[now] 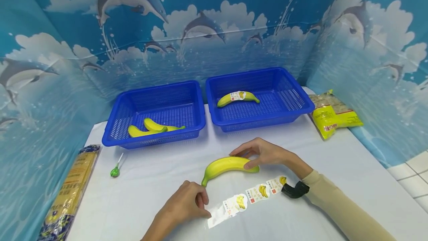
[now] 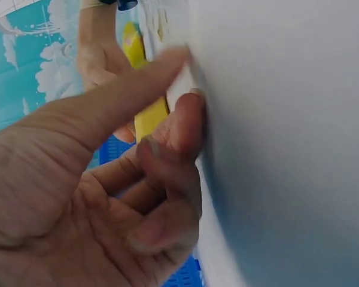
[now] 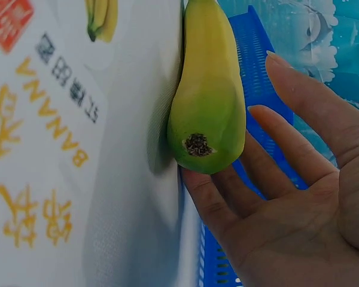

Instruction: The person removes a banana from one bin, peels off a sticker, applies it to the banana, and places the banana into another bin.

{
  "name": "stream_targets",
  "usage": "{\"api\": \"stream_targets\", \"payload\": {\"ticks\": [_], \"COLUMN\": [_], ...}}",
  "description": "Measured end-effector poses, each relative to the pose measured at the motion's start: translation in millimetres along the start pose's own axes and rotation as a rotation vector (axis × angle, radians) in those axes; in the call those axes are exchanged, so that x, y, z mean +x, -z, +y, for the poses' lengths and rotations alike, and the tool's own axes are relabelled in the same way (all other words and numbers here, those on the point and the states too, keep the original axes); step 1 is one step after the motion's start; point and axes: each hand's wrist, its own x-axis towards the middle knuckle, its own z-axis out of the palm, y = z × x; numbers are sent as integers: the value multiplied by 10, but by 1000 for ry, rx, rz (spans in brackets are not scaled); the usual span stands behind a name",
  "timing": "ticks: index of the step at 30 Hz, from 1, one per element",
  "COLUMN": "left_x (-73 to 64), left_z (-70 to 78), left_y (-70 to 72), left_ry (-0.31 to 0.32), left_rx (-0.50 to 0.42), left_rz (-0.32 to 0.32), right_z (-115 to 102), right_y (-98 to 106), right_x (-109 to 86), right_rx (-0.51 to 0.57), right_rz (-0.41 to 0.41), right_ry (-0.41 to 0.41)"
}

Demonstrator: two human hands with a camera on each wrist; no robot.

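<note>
A yellow banana (image 1: 227, 166) with greenish ends lies on the white table. My right hand (image 1: 265, 152) is at its right end. In the right wrist view the palm and spread fingers of that hand (image 3: 287, 203) lie beside the banana's blunt tip (image 3: 206, 128), not curled round it. Below the banana is a strip of banana stickers (image 1: 257, 193), with a bare stretch of backing at its left end. Close to that bare end my left hand (image 1: 185, 202) hovers, fingers loosely bent, thumb apart; nothing shows between them in the left wrist view.
Two blue baskets stand at the back: the left basket (image 1: 117, 129) has two bananas (image 1: 145, 131), the right basket (image 1: 259, 122) one stickered banana (image 1: 224, 101). A green lollipop (image 1: 115, 172) and long yellow packet (image 1: 68, 196) lie left, a yellow bag (image 1: 329, 116) right.
</note>
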Motion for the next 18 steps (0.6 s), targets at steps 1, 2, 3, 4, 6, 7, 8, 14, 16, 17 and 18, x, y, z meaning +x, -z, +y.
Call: {"api": "stream_targets", "payload": {"ticks": [1, 2, 3, 4, 6, 7, 8, 14, 16, 17, 18], "left_x": [-2, -1, 4, 5, 12, 22, 33, 34, 27, 23, 26], "left_z": [17, 32, 42, 51, 57, 49, 36, 46, 73, 93, 105], "left_y": [-8, -21, -40, -63, -117, -149, -180, -212, -181, -158, -139], "left_ry": [10, 13, 17, 17, 14, 18, 19, -8, -31, -43, -51], "left_rx": [13, 28, 44, 57, 78, 79, 78, 6, -41, -68, -104], "left_rz": [10, 18, 24, 30, 40, 42, 42, 32, 13, -3, -23], "right_z": [3, 6, 6, 8, 10, 13, 16, 25, 27, 29, 29], "right_y": [3, 5, 7, 7, 5, 4, 3, 2, 1, 0, 0], "right_x": [-3, -4, -6, -4, -1, 1, 3, 9, 7, 7, 6], "right_rx": [-1, 0, 1, 2, 2, 3, 4, 8, 7, -2, -10], "right_rz": [0, 0, 0, -2, -5, -7, -8, -1, 13, 26, 42], "right_ry": [1, 1, 1, 3, 11, 13, 14, 6, 18, 28, 39]}}
